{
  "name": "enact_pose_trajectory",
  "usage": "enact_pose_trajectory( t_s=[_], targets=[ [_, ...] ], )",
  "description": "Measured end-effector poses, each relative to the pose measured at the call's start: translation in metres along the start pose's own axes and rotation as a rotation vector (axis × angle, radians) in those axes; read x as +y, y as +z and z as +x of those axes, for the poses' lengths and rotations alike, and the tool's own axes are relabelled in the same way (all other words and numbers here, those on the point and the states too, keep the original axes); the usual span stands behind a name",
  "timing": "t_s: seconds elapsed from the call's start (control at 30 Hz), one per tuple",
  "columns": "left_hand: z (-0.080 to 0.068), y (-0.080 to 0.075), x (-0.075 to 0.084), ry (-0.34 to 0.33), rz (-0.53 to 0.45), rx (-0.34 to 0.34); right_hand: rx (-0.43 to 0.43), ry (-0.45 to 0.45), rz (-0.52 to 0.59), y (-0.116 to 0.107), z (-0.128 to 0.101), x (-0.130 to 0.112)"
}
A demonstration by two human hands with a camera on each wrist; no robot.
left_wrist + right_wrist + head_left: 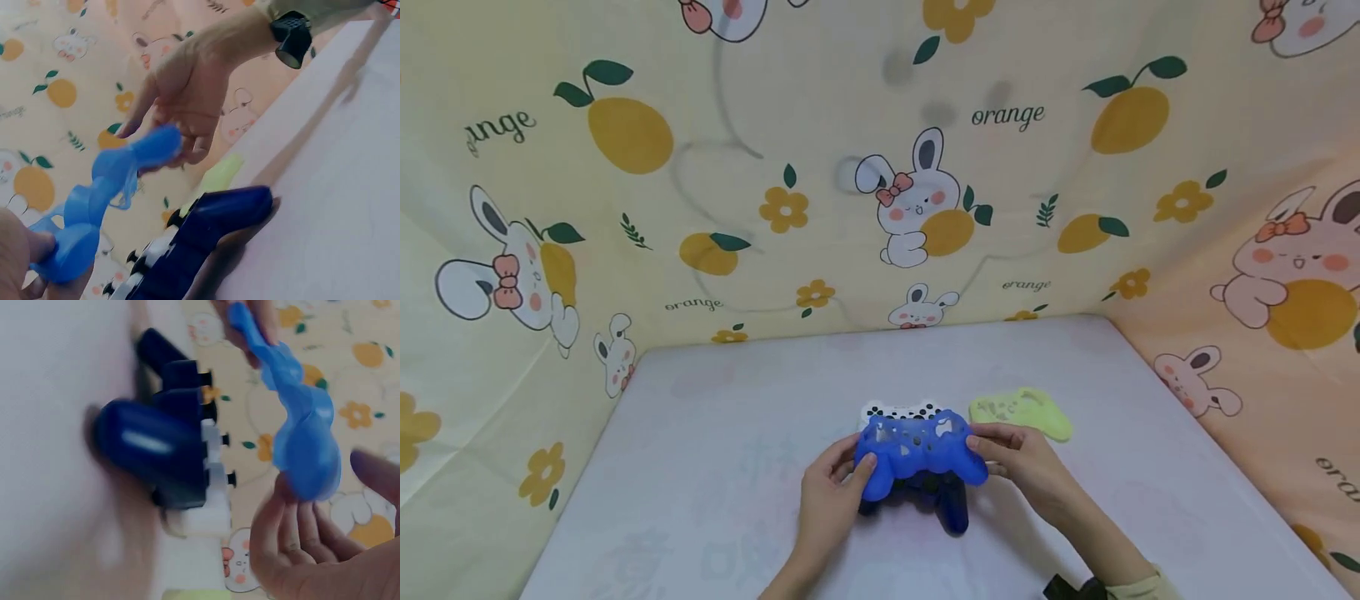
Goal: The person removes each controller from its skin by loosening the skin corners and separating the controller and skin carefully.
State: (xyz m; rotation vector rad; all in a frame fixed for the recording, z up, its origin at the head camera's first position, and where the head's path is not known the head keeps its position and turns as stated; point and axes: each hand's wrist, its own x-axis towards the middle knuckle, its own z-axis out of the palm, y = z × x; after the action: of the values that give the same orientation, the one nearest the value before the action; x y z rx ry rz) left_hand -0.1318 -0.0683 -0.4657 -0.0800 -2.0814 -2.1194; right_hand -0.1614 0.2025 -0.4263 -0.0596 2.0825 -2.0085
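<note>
A blue silicone game controller cover [917, 446] is raised over a dark blue game controller [953, 504] lying on the table. My left hand [831, 492] pinches the cover's left grip, thumb in front and fingers behind. At its other end is my right hand [1030, 467]; in the right wrist view its fingers [290, 531] touch the underside of the cover while the thumb stands off. A white game controller [872, 410] lies just behind, partly hidden by the cover. Part of the dark controller is also covered from above, but its side shows in the left wrist view.
A yellow-green controller cover [1037, 412] lies flat behind my right hand. Printed cloth walls [820, 108] with rabbits and oranges close in the white table [715, 467] at the back and sides. A black device [1075, 588] sits on the right wrist.
</note>
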Motion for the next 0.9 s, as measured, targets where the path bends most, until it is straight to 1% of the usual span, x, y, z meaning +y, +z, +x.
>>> enact_pose_trajectory(
  t_s=[0.07, 0.13, 0.3, 0.37, 0.47, 0.53, 0.63, 0.77, 0.9],
  targets=[
    [0.0, 0.005, 0.002, -0.004, 0.011, -0.014, -0.044, 0.032, 0.006, -0.007, 0.0, 0.001],
    [0.0, 0.012, 0.003, -0.011, -0.001, -0.043, -0.074, 0.065, 0.002, -0.016, -0.001, 0.002],
    [0.0, 0.033, 0.008, -0.02, -0.056, -0.145, -0.149, 0.143, -0.02, -0.044, -0.002, 0.006],
    [0.0, 0.042, 0.01, -0.033, -0.043, -0.182, -0.18, 0.173, -0.03, -0.056, -0.002, 0.007],
    [0.001, 0.052, 0.011, -0.061, -0.017, -0.218, -0.228, 0.196, -0.041, -0.072, -0.001, 0.005],
    [0.003, 0.057, 0.012, -0.084, 0.001, -0.227, -0.262, 0.198, -0.044, -0.082, -0.002, 0.002],
    [0.004, 0.065, 0.015, -0.113, 0.016, -0.224, -0.308, 0.191, -0.038, -0.095, -0.003, -0.004],
    [0.005, 0.079, 0.023, -0.125, 0.014, -0.237, -0.375, 0.176, -0.003, -0.113, -0.005, -0.008],
    [0.004, 0.096, 0.03, -0.131, -0.005, -0.248, -0.405, 0.168, 0.012, -0.131, -0.005, -0.007]
  ],
)
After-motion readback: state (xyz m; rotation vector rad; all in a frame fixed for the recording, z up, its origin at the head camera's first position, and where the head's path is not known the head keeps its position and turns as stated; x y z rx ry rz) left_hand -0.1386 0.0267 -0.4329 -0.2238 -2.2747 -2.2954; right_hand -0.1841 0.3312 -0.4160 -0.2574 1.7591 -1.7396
